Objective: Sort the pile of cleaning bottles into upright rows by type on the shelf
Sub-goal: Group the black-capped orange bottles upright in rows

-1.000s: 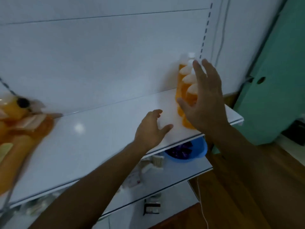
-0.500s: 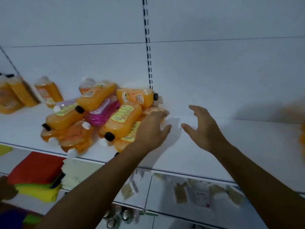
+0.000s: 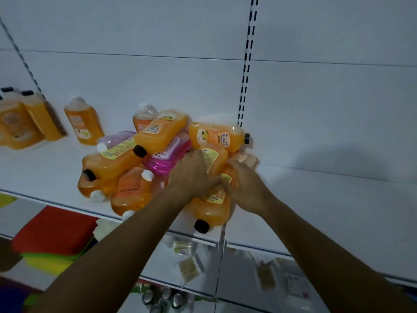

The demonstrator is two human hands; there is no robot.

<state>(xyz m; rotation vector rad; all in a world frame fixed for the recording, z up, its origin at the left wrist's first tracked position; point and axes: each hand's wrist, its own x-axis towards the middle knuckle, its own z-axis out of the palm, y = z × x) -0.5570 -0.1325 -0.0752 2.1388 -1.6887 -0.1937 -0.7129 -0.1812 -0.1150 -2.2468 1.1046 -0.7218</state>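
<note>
Both my hands are in the pile of lying bottles [image 3: 144, 159] on the white shelf [image 3: 316, 199]: left hand [image 3: 191, 177] and right hand [image 3: 246, 188] curled around an orange black-capped bottle [image 3: 209, 206] at the front edge; upright orange bottles [image 3: 29, 123] stand far left.

Head view looks down, close above shelf [image 3: 316, 199].

On the lower shelf [image 3: 237, 263], a red cloth [image 3: 54, 231] lies on yellow-green cloths [image 3: 48, 263] at the left end, small packets [image 3: 188, 268] hang beneath its middle, and cans [image 3: 162, 299] sit lower still.
</note>
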